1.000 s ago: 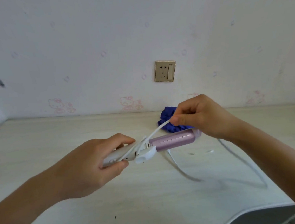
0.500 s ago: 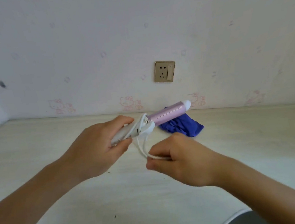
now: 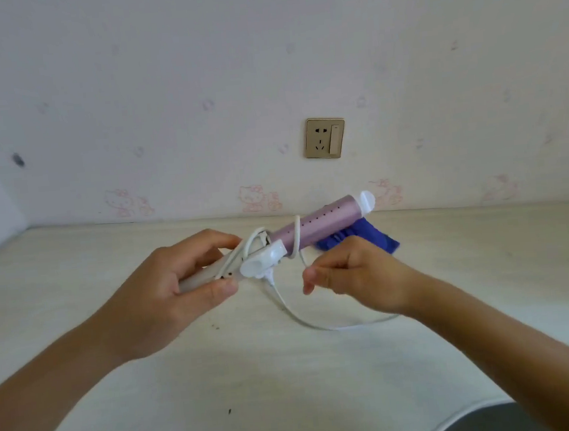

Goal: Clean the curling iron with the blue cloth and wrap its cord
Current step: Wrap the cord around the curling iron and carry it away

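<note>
My left hand [image 3: 166, 294] grips the white handle of the curling iron [image 3: 325, 220], whose pink barrel points up and to the right above the table. The white cord [image 3: 297, 235] loops once round the barrel near the clamp and also round the handle. My right hand [image 3: 356, 271] pinches the cord just below the barrel. The rest of the cord trails in a curve on the table under my right wrist. The blue cloth [image 3: 378, 238] lies crumpled on the table behind the barrel, partly hidden by it.
A light wooden table [image 3: 255, 372] runs back to a pale wall with a brass-coloured socket [image 3: 325, 138]. The table's rounded front edge shows at the lower right, with dark floor beyond it.
My right hand has carried the cord over the barrel and down its near side, adding a loop. The iron stays tilted up to the right in my left hand.
</note>
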The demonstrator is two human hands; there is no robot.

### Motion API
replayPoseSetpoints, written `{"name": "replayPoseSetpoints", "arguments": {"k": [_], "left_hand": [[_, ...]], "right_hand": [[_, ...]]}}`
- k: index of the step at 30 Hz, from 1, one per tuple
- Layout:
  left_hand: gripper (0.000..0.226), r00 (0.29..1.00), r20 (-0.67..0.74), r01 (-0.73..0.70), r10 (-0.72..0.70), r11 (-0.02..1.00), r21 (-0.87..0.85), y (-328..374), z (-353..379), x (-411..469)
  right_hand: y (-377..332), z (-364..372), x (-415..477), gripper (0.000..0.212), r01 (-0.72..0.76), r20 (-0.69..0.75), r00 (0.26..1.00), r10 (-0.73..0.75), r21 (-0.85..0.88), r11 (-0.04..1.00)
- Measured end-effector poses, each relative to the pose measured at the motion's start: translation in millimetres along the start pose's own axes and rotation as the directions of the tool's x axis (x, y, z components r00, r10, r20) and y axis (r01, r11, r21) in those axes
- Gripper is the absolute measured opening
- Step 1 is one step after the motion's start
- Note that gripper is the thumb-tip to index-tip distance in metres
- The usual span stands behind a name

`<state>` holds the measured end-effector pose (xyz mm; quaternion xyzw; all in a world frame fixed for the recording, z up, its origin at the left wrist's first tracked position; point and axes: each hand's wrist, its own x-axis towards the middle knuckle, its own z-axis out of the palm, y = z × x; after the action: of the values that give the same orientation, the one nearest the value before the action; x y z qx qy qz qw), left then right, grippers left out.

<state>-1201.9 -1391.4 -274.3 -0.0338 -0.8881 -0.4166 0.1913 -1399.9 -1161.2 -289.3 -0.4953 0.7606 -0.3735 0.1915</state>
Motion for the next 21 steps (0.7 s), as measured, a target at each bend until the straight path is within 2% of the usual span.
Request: {"name": "replayPoseSetpoints", "arguments": {"k": [2,4,6,7,9,10,13,15,17,19,21], "left_hand": [[0.036,0.999,-0.038,0.011,-0.008,0.998,0.066,-3.7,4.5,6.3],[0.027,1.000,0.002,0.020,-0.021,0.965,0.261,-10.4,2.9,13.8],[0.025,0.991,0.091,0.043,-0.095,0.887,0.459,-13.5,-3.1,18.0],[0.026,0.980,0.151,0.047,-0.132,0.883,0.467,-14.4,-5.1,16.2],[0.026,0.947,0.293,0.028,-0.129,0.945,0.326,-13.2,-5.2,8.3],[0.030,0.944,0.318,0.013,-0.091,0.971,0.238,-11.0,-5.1,3.4],[0.044,0.976,0.213,-0.036,0.034,0.999,0.007,-6.2,-10.3,-5.2],[0.047,0.993,0.095,-0.062,0.066,0.997,-0.045,-5.0,-13.3,-5.4],[0.044,0.999,-0.031,-0.023,0.021,0.996,-0.083,-7.5,-13.4,-2.1],[0.038,0.992,-0.114,0.052,-0.056,0.998,-0.039,-13.9,-13.9,5.4],[0.028,0.994,-0.082,0.090,-0.078,0.984,0.157,-20.1,-16.1,13.1]], "right_hand": [[-16.9,15.5,-8.4,0.042,0.103,0.060,0.994,-0.093,-0.188,0.977],[-39.2,12.1,-15.7,0.047,0.179,0.080,0.983,-0.163,-0.255,0.950],[-52.9,-2.7,-12.6,0.037,0.227,0.015,0.973,-0.232,-0.274,0.935],[-57.2,-12.0,-7.1,0.027,0.232,-0.037,0.967,-0.251,-0.265,0.936],[-50.4,-32.1,9.4,0.017,0.206,-0.135,0.965,-0.227,-0.152,0.967],[-41.5,-39.8,18.5,0.018,0.170,-0.149,0.972,-0.182,-0.091,0.981],[-9.2,-45.5,31.2,0.024,0.034,-0.084,0.996,-0.030,0.038,0.999],[5.1,-33.1,27.2,0.034,-0.003,-0.055,0.998,0.004,0.022,1.000],[6.0,-11.2,14.2,0.038,-0.047,0.019,0.999,0.048,-0.046,0.998],[-7.5,10.3,-2.1,0.046,0.043,0.116,0.993,-0.026,-0.151,0.988],[-27.1,14.0,-11.6,0.044,0.150,0.126,0.983,-0.130,-0.158,0.976]]}}
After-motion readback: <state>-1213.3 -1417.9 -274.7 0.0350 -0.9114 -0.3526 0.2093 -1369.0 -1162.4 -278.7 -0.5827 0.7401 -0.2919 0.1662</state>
